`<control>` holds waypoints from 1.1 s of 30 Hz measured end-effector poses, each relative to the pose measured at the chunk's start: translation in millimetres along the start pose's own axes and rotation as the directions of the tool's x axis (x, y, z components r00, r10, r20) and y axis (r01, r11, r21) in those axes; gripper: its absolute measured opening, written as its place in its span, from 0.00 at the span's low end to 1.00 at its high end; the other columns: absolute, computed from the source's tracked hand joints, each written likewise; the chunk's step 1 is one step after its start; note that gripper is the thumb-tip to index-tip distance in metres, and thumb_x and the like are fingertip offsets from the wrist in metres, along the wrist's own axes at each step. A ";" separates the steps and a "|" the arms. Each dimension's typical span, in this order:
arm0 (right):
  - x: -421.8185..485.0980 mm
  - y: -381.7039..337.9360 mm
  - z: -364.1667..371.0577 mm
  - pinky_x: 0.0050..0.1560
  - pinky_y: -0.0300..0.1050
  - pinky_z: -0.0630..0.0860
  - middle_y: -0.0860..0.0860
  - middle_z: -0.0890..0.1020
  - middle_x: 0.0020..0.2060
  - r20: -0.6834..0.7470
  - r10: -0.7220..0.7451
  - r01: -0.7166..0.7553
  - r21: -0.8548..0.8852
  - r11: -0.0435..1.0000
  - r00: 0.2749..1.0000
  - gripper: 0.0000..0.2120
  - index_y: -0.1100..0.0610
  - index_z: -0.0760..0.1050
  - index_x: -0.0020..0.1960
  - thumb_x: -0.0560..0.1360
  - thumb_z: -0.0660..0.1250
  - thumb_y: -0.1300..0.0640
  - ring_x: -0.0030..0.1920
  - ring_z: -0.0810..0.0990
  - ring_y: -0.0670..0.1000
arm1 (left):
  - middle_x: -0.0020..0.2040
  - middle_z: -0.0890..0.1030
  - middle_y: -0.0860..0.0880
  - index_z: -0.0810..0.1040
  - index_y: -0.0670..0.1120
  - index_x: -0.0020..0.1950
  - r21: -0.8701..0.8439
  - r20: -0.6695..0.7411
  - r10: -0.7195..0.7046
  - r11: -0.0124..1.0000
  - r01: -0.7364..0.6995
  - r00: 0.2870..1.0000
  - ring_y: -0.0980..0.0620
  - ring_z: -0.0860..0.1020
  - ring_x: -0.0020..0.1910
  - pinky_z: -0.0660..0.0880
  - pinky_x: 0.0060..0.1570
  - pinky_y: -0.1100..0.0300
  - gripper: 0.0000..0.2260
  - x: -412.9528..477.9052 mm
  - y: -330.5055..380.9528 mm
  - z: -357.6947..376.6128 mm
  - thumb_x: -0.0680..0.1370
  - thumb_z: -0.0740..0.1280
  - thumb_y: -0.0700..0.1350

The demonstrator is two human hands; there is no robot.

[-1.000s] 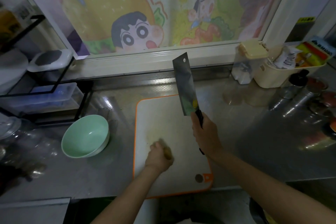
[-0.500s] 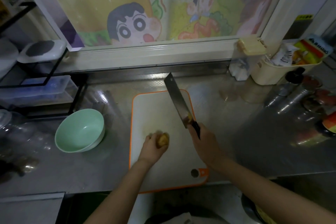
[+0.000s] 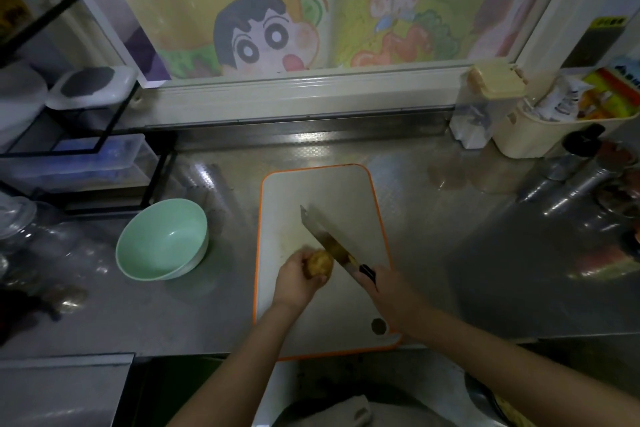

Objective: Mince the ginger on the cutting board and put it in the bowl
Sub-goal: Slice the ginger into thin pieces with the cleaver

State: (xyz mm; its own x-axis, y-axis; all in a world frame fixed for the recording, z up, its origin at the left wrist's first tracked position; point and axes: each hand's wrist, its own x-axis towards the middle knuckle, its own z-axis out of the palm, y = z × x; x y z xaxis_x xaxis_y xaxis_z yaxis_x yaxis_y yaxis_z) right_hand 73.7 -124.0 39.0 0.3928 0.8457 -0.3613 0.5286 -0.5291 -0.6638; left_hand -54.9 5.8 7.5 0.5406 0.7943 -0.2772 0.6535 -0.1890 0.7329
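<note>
A strip of steel counter (image 3: 232, 288) runs between the green bowl (image 3: 162, 239) and the cutting board (image 3: 311, 191). The cleaver (image 3: 325, 239) slants across the board's middle, gripped by the right hand (image 3: 388, 295), beside the ginger (image 3: 318, 264) in the left hand (image 3: 294, 282). A black rack (image 3: 156, 180) stands behind the bowl.

Cutting board (image 3: 294, 198): white, rectangular, orange-rimmed, lying flat.
Ginger (image 3: 318, 264): one whole tan, knobby piece at the board's near-left area, gripped by the left hand (image 3: 294, 282).
Cleaver (image 3: 320, 234): blade set diagonally across the board's centre, just beside the ginger, with its handle gripped by the right hand (image 3: 388, 295).
Bowl (image 3: 156, 246): pale green, upright, left of the board and apart from it.
</note>
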 end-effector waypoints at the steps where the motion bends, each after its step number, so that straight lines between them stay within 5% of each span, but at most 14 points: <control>1: -0.5 -2.2 -0.6 0.28 0.34 0.65 0.47 0.69 0.31 0.001 0.003 -0.003 -0.024 1.000 1.000 0.15 0.53 0.65 0.38 0.81 0.54 0.49 0.29 0.68 0.45 | 0.50 0.74 0.53 0.74 0.44 0.58 0.008 0.001 -0.007 1.000 0.007 1.000 0.55 0.72 0.49 0.64 0.43 0.70 0.19 1.1 -0.5 0.6 0.70 0.73 0.41; 7: -7.8 -8.8 -4.3 0.33 0.38 0.70 0.50 0.71 0.35 0.076 0.085 -0.083 -0.033 0.996 0.993 0.10 0.59 0.68 0.47 0.81 0.57 0.52 0.33 0.73 0.49 | 0.61 0.73 0.43 0.69 0.44 0.65 -0.081 -0.008 -0.091 0.993 0.090 0.996 0.45 0.74 0.57 0.71 0.50 0.63 0.22 2.6 -10.8 6.4 0.74 0.69 0.48; 12: -17.5 -23.2 -10.0 0.41 0.42 0.66 0.48 0.68 0.33 0.087 0.160 -0.155 -0.061 0.986 0.983 0.18 0.59 0.66 0.48 0.81 0.49 0.45 0.34 0.68 0.47 | 0.54 0.76 0.48 0.71 0.48 0.58 -0.185 -0.077 -0.117 0.978 0.101 0.990 0.50 0.76 0.51 0.70 0.40 0.70 0.16 -1.0 -14.2 13.2 0.73 0.71 0.48; 19: -21.5 -22.3 -12.5 0.30 0.32 0.64 0.50 0.68 0.42 0.119 0.231 -0.230 -0.030 0.973 0.965 0.11 0.59 0.67 0.61 0.80 0.59 0.58 0.32 0.65 0.43 | 0.53 0.71 0.52 0.72 0.45 0.59 -0.158 -0.179 -0.003 0.987 -0.025 0.984 0.54 0.72 0.51 0.71 0.48 0.63 0.16 -8.3 -4.8 20.7 0.74 0.70 0.43; 23: -23.3 -30.1 -20.6 0.29 0.34 0.60 0.49 0.68 0.32 0.126 0.199 -0.178 -0.163 0.970 0.972 0.21 0.62 0.69 0.54 0.82 0.48 0.45 0.30 0.66 0.44 | 0.51 0.71 0.52 0.73 0.44 0.57 -0.161 -0.190 -0.018 0.987 -0.013 0.982 0.54 0.71 0.50 0.69 0.47 0.64 0.14 -6.0 -2.9 18.6 0.73 0.71 0.41; 27: -25.5 -33.9 -24.6 0.29 0.36 0.61 0.50 0.68 0.32 0.140 0.164 -0.127 -0.237 0.963 0.977 0.24 0.64 0.69 0.57 0.82 0.47 0.45 0.30 0.66 0.45 | 0.51 0.72 0.51 0.73 0.44 0.57 -0.133 -0.185 -0.006 0.991 -0.019 0.983 0.54 0.71 0.50 0.70 0.48 0.62 0.14 -5.2 -4.5 18.8 0.73 0.71 0.42; 33: -29.5 -46.7 -33.7 0.45 0.44 0.65 0.49 0.64 0.32 0.175 0.176 -0.118 -0.297 0.948 0.969 0.23 0.64 0.68 0.59 0.82 0.47 0.46 0.30 0.62 0.44 | 0.53 0.74 0.50 0.73 0.46 0.58 -0.120 -0.164 -0.018 0.993 -0.002 0.986 0.51 0.74 0.51 0.76 0.52 0.55 0.17 -2.9 -8.4 18.7 0.71 0.72 0.43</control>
State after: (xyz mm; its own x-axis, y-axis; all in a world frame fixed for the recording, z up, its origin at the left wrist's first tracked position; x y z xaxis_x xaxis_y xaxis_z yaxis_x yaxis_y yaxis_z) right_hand 62.8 -126.6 102.7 0.3417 0.7385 -0.5813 0.6777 -0.6221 -0.3920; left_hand -52.0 -5.7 -9.4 0.4346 0.8814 -0.1852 0.5842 -0.1194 0.8027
